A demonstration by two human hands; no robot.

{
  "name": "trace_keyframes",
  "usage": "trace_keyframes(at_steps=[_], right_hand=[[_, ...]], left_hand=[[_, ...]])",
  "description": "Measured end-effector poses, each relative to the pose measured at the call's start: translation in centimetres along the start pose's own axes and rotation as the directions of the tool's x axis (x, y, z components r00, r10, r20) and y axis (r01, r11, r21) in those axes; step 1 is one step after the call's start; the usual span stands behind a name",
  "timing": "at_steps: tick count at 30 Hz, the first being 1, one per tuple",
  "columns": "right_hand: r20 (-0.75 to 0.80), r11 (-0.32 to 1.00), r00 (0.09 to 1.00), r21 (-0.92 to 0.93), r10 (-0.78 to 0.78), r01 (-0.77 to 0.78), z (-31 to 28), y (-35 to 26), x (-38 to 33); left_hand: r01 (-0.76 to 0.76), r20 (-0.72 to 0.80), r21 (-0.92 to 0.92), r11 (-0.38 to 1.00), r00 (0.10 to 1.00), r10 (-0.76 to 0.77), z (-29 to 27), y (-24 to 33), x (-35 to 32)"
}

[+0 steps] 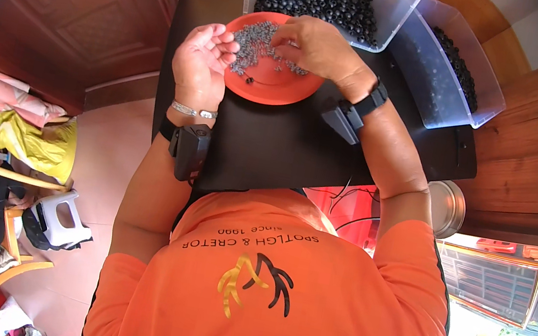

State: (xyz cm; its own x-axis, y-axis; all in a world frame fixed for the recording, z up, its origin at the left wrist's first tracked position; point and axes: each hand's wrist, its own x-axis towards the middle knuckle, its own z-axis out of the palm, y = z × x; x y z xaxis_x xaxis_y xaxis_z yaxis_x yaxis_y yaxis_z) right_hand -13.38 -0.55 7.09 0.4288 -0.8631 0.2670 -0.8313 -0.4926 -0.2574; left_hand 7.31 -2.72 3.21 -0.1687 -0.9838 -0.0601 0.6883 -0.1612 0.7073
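An orange-red round plate [275, 90] lies on the dark table with a heap of small grey pieces [253, 43] on it. A single small black piece [250, 80] rests near the plate's near left part. My left hand [203, 59] is at the plate's left rim, palm turned up and fingers curled in; whatever they hold is too small to make out. Over the plate's right side, my right hand [319, 47] reaches down with thumb and fingers pinched at the grey pieces. Its fingertips are partly hidden, so any piece in them cannot be named.
Behind the plate stands a clear plastic bin [397, 11] of black, bead-like pieces [316, 3]. A second clear bin [434, 89] with black pieces [456, 64] is at the right. The dark table [265, 146] ends close to my body. A white stool [59, 217] stands on the floor at left.
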Motion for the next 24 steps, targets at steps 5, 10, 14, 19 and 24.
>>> trace_keyframes(at_steps=[5, 10, 14, 19, 24], right_hand=[[-0.274, 0.920, 0.954, -0.329, 0.121, -0.211, -0.1, 6.3, 3.6], [-0.135, 0.802, 0.947, -0.506, 0.291, -0.318, 1.9, 11.4, 4.3], [-0.149, 0.811, 0.942, -0.480, 0.301, -0.335, 2.4, 12.7, 3.8], [-0.093, 0.866, 0.973, -0.444, 0.210, -0.229, 1.5, 13.4, 2.9], [-0.065, 0.925, 0.981, -0.328, 0.181, -0.192, 1.0, 13.2, 0.6]], left_hand=[[0.050, -0.008, 0.055, 0.997, 0.999, -0.050, 0.3, -0.7, -0.3], [0.055, -0.003, 0.055, 0.997, 0.998, -0.055, 0.2, -0.8, -0.4], [0.068, 0.024, 0.069, 0.995, 0.997, -0.070, 0.2, -0.9, -0.4], [0.090, 0.027, 0.055, 0.994, 0.995, -0.092, 0.3, -0.8, -0.4], [0.097, 0.047, 0.062, 0.993, 0.994, -0.100, 0.5, -1.0, -0.5]])
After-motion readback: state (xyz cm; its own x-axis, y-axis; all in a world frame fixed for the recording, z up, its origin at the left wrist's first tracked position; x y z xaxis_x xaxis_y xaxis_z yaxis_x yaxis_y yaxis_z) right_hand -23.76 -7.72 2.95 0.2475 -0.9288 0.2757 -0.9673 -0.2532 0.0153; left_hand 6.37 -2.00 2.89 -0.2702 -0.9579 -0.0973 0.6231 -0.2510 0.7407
